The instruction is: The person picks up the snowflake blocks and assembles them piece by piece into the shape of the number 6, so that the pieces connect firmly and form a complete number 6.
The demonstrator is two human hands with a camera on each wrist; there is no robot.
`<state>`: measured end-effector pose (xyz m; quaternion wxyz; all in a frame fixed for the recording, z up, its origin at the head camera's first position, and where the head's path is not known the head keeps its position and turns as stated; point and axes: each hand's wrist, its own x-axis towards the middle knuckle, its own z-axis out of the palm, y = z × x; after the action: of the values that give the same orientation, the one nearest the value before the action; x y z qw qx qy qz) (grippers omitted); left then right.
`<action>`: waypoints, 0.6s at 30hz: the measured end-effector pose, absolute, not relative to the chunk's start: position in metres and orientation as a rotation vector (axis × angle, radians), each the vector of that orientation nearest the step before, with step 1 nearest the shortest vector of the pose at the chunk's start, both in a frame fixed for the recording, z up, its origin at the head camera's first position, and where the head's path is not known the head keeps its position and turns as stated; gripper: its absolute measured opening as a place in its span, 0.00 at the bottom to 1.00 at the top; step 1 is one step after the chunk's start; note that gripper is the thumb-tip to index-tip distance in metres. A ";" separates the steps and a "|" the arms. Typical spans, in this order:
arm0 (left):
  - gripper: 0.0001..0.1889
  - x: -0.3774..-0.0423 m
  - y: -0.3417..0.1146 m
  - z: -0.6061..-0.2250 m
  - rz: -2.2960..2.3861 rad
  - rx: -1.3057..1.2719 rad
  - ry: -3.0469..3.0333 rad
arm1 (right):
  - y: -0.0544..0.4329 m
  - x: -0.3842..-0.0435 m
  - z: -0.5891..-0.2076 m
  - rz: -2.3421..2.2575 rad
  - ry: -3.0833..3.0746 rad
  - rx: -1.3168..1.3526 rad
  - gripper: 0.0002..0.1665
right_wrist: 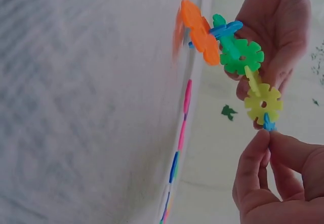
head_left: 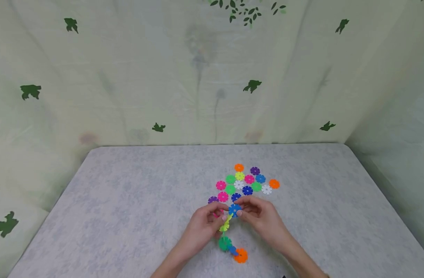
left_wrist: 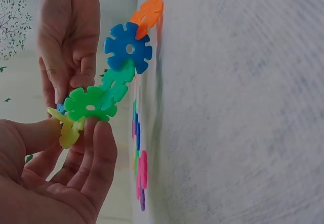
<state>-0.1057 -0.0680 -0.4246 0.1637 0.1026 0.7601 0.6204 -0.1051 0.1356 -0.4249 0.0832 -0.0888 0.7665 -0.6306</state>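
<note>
A chain of notched plastic snowflake discs hangs between the two hands, over the near part of the table. My left hand pinches the chain by a yellow disc between thumb and fingers. With thumb and fingertips, my right hand grips a light blue disc at the chain's upper end, its edge meeting a yellow disc. Below the yellow ones come green discs, a blue disc and an orange disc at the lower end. The discs are slotted into one another at angles.
Behind the hands, several loose discs lie flat on the grey table, among them a purple disc, a white disc and an orange disc. A pale curtain with green leaf shapes stands along the table's far edge.
</note>
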 end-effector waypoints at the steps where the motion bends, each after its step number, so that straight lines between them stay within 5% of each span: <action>1: 0.08 -0.106 -0.068 -0.425 1.758 0.296 2.186 | 0.135 -0.105 -0.425 -1.877 2.277 -0.280 0.15; 18: 0.11 -0.111 -0.075 -0.432 1.764 0.297 2.269 | 0.139 -0.109 -0.423 -1.732 2.356 -0.237 0.20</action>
<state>-0.1112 -0.0746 -0.4319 0.1258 0.1020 0.7789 0.6058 -0.1088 0.1390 -0.4226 0.1039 -0.0802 0.7987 -0.5872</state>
